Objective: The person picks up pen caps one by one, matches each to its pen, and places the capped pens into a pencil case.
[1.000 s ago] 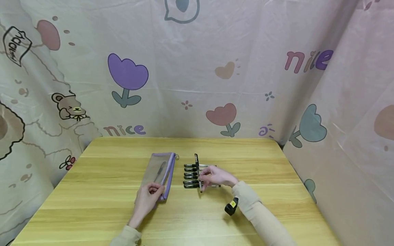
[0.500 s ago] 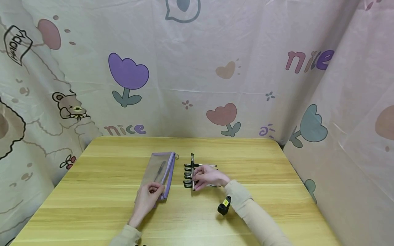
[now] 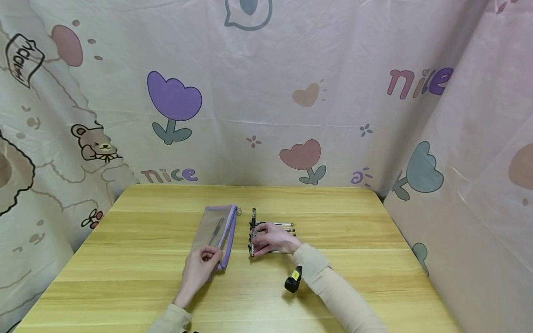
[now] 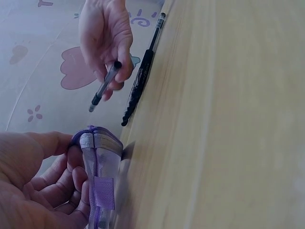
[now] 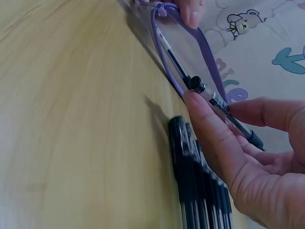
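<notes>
**A:** What's tough to see here? From the head view, the right hand point(image 3: 272, 238) covers most of the row of pens point(image 3: 280, 226) on the table point(image 3: 125, 259); only their right ends stick out past the knuckles, so I can't count them.

**B:** Agreed. The right wrist view helps: black caps of the row of pens point(image 5: 200, 191) lie side by side, but the frame cuts them off at the bottom. And the pencil case point(image 3: 218, 233) is see-through mesh with purple trim, with one pen inside point(image 3: 216, 231), just a dark streak from above.

**A:** The left wrist view shows the pencil case point(image 4: 97, 186) end-on, so its length is hidden. The table's far edge is only a slanted line there.

**B:** Now the hands. The right hand pinches a single pen point(image 3: 252, 231) between thumb and fingers, lifted off the row and pointing away from the person, just right of the case.

**A:** In the right wrist view that single pen point(image 5: 219, 105) crosses above the row at an angle, its capped end near the case's purple edge.

**B:** The left hand point(image 3: 200, 268) lies on the table at the case's near end, fingers curled around the purple corner, pinching it.

**A:** Both sleeves are beige. A small black device with a yellow label point(image 3: 293, 279) hangs at the right wrist.
</notes>
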Tool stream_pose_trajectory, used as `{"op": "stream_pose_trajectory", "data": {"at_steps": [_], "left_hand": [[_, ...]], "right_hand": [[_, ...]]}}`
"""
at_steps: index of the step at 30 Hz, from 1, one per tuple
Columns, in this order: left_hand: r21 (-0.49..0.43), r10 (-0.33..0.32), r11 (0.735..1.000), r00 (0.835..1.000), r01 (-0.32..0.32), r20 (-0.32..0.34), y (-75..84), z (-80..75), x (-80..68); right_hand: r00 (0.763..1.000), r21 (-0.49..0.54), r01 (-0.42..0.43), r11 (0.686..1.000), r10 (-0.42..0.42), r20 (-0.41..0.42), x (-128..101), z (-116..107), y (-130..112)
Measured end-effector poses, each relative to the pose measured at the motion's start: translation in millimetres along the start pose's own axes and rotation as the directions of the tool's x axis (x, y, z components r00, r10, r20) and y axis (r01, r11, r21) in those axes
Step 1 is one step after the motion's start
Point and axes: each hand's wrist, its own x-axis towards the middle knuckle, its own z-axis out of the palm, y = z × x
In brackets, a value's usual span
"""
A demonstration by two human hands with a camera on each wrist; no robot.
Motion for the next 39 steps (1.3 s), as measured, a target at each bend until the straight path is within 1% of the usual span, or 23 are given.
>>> {"op": "stream_pose_trajectory", "data": {"at_steps": [5,9,16,25,30,39], "left_hand": [[-0.007,-0.003,1.000,1.000,0.003,0.006,1.0,-0.4,-0.6],[-0.022,0.002,1.000,1.000,-0.001,0.007,1.7,-0.2,-0.9],[-0.035,0.010,0.999,1.000,-0.010,0.005,1.8,0.5,-0.6],[-0.046,0.012,0.999,1.000,-0.011,0.010,3.0,0.5,-0.6],[-0.056,0.019,0.998,1.000,-0.018,0.018,3.7,0.4,-0.9],[-0.073,0.045,0.996,0.999,-0.044,0.008,2.7,0.5,-1.0]], "right_hand": [[1.000,0.059,0.014,0.998,-0.014,0.005,9.2,7.7,-0.9],[1.000,0.101,-0.001,0.995,0.003,-0.019,16.7,14.5,-0.6],[0.999,0.130,-0.020,0.991,0.026,-0.047,28.1,30.7,-4.0],[0.997,0.088,-0.018,0.996,0.025,-0.079,45.5,48.8,-2.7],[0.993,0.095,-0.029,0.995,0.039,-0.111,53.0,57.7,-3.1],[0.995,0.032,0.011,0.999,-0.008,-0.099,62.5,71.2,-2.9]]}}
